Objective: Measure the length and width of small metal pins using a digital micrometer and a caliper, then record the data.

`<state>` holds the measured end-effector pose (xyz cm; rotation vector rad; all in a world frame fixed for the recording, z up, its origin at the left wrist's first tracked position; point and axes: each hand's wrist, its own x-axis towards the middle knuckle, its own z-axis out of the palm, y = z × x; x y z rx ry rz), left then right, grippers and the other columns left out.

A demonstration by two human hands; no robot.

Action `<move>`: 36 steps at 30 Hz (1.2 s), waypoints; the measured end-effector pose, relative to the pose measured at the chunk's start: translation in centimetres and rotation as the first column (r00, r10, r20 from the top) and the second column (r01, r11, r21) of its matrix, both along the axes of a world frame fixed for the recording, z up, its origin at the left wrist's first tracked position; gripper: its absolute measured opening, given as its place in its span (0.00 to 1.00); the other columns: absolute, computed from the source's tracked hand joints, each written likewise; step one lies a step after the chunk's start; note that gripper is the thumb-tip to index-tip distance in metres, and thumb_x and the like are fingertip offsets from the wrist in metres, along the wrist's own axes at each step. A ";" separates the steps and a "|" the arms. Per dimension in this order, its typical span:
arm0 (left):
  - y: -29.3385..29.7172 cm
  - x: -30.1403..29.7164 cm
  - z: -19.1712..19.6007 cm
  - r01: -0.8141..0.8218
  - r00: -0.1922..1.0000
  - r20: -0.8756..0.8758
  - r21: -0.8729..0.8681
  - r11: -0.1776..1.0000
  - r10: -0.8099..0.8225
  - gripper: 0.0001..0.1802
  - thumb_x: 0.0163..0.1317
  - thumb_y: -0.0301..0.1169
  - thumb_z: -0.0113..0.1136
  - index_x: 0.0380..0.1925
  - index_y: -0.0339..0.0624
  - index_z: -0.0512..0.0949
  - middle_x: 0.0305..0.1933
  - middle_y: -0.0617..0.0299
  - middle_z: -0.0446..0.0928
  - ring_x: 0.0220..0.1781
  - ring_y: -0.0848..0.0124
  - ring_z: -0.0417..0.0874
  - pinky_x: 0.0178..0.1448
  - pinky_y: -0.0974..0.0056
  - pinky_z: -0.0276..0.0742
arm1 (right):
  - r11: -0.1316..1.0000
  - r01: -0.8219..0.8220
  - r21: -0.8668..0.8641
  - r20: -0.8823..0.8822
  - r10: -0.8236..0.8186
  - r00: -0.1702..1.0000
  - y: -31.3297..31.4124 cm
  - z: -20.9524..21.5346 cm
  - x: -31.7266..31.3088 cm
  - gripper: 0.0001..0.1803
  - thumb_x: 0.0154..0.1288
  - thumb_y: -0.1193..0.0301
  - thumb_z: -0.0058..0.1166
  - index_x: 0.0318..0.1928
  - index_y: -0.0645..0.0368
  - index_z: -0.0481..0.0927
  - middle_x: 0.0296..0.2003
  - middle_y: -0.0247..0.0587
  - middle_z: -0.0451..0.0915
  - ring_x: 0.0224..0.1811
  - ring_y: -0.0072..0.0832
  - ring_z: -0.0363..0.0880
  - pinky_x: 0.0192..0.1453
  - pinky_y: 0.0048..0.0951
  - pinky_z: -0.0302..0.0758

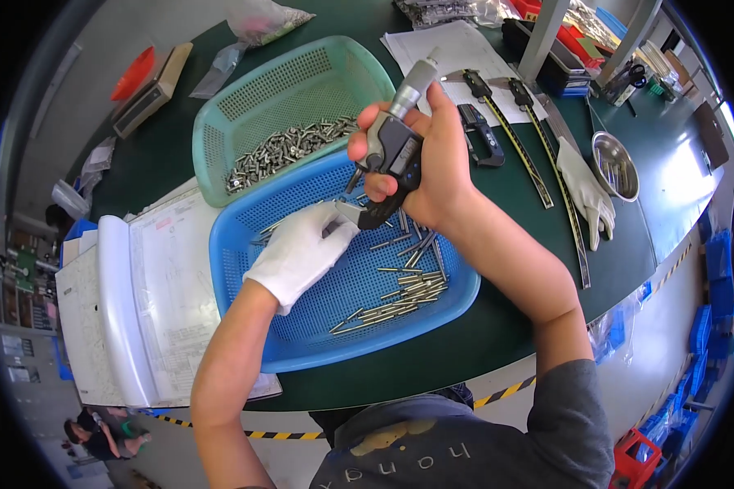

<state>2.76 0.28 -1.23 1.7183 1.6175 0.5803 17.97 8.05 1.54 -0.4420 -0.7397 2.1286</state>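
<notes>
My bare right hand (448, 155) is wrapped round a digital micrometer (398, 151), its silver thimble tilted up and away and its dark frame reaching down toward the left. Close against the lower end of that frame is my left hand (302, 254), in a white glove with the fingers drawn together. Whatever they pinch is hidden by the glove and the micrometer. Both hands are over a blue perforated basket (342, 352), where slim metal pins (412, 289) lie loose, most of them toward its right side.
A green basket (220, 122) of short metal parts (281, 151) stands behind the blue one. Open papers (171, 285) lie at left. On the right are two digital calipers (514, 143), another micrometer (483, 137), a white glove (583, 191) and a steel bowl (614, 163) holding pins.
</notes>
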 end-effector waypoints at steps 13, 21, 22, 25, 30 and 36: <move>1.0 5.2 0.2 -0.266 0.957 0.058 -0.219 0.939 0.284 0.15 0.52 0.37 0.47 0.32 0.36 0.73 0.32 0.42 0.75 0.37 0.48 0.76 0.41 0.54 0.71 | 0.996 -0.049 0.069 -0.038 0.051 0.998 -0.1 -0.4 -0.3 0.29 0.60 0.45 0.27 0.37 0.59 0.69 0.24 0.44 0.73 0.10 0.25 0.60 0.16 0.24 0.60; 1.1 0.2 0.5 -0.171 0.971 0.173 0.021 0.985 0.165 0.09 0.56 0.31 0.47 0.30 0.37 0.72 0.25 0.55 0.74 0.25 0.65 0.77 0.32 0.66 0.72 | 0.992 -0.078 0.095 -0.165 0.093 0.982 -0.5 -0.2 0.4 0.32 0.56 0.39 0.30 0.34 0.57 0.70 0.24 0.42 0.72 0.12 0.25 0.60 0.17 0.23 0.58; 0.8 -0.4 1.6 -0.228 0.875 0.415 -0.101 0.968 0.250 0.07 0.55 0.31 0.48 0.30 0.38 0.71 0.25 0.59 0.73 0.24 0.70 0.74 0.31 0.69 0.70 | 0.990 -0.088 0.109 -0.117 0.101 0.988 -0.4 -0.2 0.4 0.32 0.57 0.39 0.30 0.33 0.57 0.70 0.23 0.42 0.72 0.12 0.25 0.60 0.16 0.23 0.58; 0.2 -1.7 2.3 -0.173 0.431 0.858 -0.225 0.959 0.280 0.06 0.56 0.31 0.50 0.30 0.41 0.68 0.22 0.64 0.69 0.22 0.75 0.71 0.28 0.71 0.67 | 0.986 -0.129 0.107 -0.058 0.136 0.989 0.1 -0.3 0.2 0.34 0.58 0.39 0.28 0.32 0.60 0.70 0.22 0.45 0.73 0.12 0.25 0.61 0.14 0.21 0.60; 0.2 -0.2 2.5 -0.117 0.368 0.915 -0.133 0.984 0.167 0.06 0.58 0.30 0.51 0.32 0.40 0.68 0.29 0.63 0.70 0.28 0.77 0.72 0.31 0.74 0.67 | 0.992 -0.126 0.016 -0.023 0.126 0.992 0.7 -0.2 0.6 0.38 0.57 0.37 0.21 0.32 0.61 0.70 0.22 0.49 0.73 0.12 0.26 0.63 0.14 0.24 0.61; -0.3 0.3 2.6 -0.211 0.491 0.846 -0.116 0.971 0.208 0.06 0.58 0.30 0.53 0.33 0.42 0.69 0.34 0.64 0.72 0.30 0.77 0.73 0.35 0.73 0.69 | 0.997 -0.079 0.012 -0.092 0.080 0.992 0.4 -0.5 0.7 0.36 0.57 0.38 0.22 0.32 0.60 0.70 0.24 0.48 0.74 0.10 0.26 0.62 0.15 0.24 0.62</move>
